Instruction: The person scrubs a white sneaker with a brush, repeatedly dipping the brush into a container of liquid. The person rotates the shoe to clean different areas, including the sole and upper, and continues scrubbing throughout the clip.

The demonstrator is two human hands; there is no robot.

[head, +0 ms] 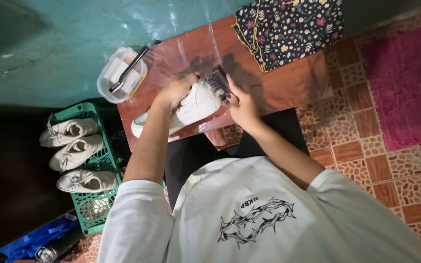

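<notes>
Scrubbing step: left hand (177,90) grips white shoe (191,107) on bench (288,80), right hand (242,104) grips brush (219,82); next stroke likely needs steady bracing.

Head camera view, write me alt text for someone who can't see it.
A person's left hand steadies a white shoe on a small reddish table while the right hand presses a dark brush against it. Three more white shoes sit in a green basket to the left.

White short-sleeved shirt (249,214) with black thorn graphic, dark trousers (191,156).
</notes>
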